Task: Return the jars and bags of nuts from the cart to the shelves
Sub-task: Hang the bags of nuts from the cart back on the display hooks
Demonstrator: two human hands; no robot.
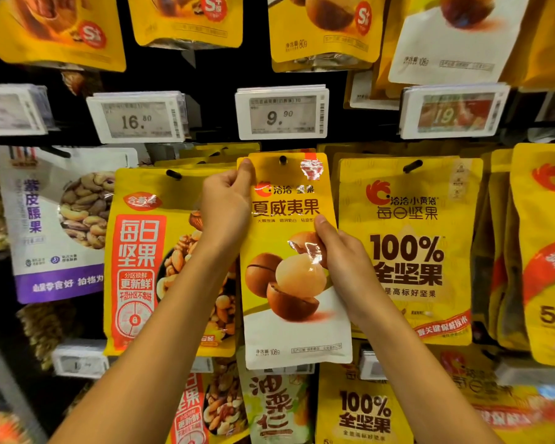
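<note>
Placing everything off the 9.90 price tag (281,112), left to right.

Down and left of the tag, the left hand (226,203) is pinching the top left corner of the macadamia bag (289,315), thumb on the front. The bag is hanging straight below the tag, and the black peg (283,160) is poking through its hang hole just under the tag. Down and right of the tag, the right hand (343,261) is gripping the bag's right edge about halfway down. Its thumb is on the front and the other fingers are going behind.

What I'm thinking could go wrong: if the hole is only sitting on the peg's tip, letting go now is probably dropping the bag onto the rows below. Pushing it back crooked could also be snagging the mixed nut bag (141,251) lower left of the tag, or the 100% nuts bag (407,251) lower right. Both are hanging right beside it.

Hard to make out: the bag is hiding the fingers behind it and how far the peg is going through. Glare is washing out bits of the print. No cart or jars are showing, and the outer edges are blurring.
</note>
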